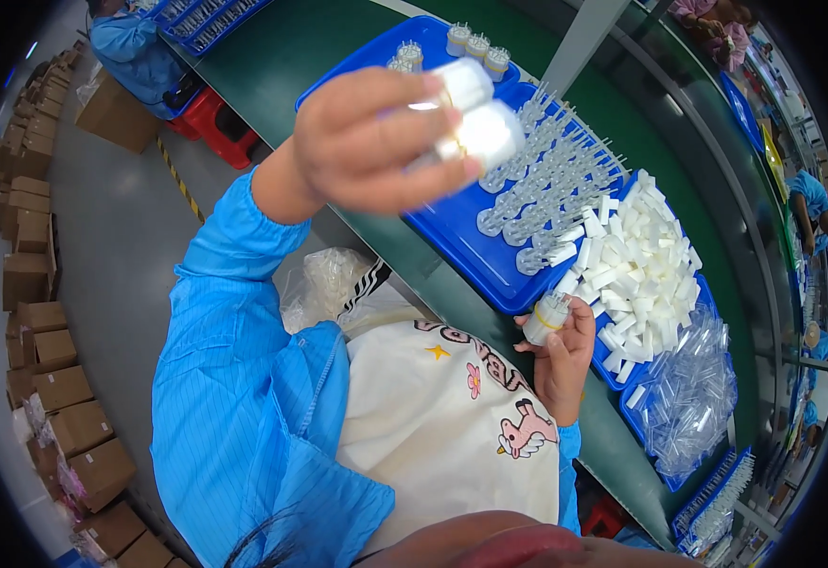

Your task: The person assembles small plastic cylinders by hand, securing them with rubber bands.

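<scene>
My left hand [367,142] is raised over a blue tray [452,241] and grips two white capped spray bottles [475,114]. My right hand [561,355], close to the green bench edge, holds one small white spray pump part [546,317] with a gold ring. On the tray lie rows of clear pump parts with thin dip tubes [546,180]. Beside them is a heap of small white caps [641,265]. Several finished white bottles [475,43] stand at the tray's far end.
A pile of clear plastic caps [693,398] lies at the right on the green bench [310,38]. Another tray of parts [717,502] sits lower right. Cardboard boxes [35,284] line the floor at left. A worker in blue [135,47] sits at upper left.
</scene>
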A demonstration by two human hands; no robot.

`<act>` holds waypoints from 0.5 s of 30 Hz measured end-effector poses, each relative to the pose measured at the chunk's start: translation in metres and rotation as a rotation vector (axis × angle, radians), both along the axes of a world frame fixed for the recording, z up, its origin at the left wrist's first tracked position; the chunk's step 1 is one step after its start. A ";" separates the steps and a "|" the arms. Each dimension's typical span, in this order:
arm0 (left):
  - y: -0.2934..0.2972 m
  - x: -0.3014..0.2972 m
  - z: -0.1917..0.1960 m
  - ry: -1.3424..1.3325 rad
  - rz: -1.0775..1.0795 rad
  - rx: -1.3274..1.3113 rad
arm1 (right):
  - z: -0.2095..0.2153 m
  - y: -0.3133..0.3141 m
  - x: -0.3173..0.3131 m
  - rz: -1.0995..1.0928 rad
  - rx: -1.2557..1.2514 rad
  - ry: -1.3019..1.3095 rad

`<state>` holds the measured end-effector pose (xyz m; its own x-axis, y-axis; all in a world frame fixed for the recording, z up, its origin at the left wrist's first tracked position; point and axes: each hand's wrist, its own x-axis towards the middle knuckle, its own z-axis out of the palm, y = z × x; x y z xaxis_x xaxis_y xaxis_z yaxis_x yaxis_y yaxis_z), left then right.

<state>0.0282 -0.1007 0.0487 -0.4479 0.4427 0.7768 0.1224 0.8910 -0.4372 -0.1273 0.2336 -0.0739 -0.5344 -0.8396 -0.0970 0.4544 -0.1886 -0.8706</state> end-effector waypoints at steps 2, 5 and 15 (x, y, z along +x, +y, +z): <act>0.015 0.004 -0.001 0.075 0.012 -0.203 | 0.000 0.000 0.000 0.002 0.007 0.007; 0.027 0.007 0.001 0.051 -0.024 -0.263 | 0.000 0.000 0.000 0.008 0.006 0.002; 0.029 0.011 0.008 0.033 -0.065 -0.452 | 0.001 -0.001 0.002 -0.010 0.027 0.007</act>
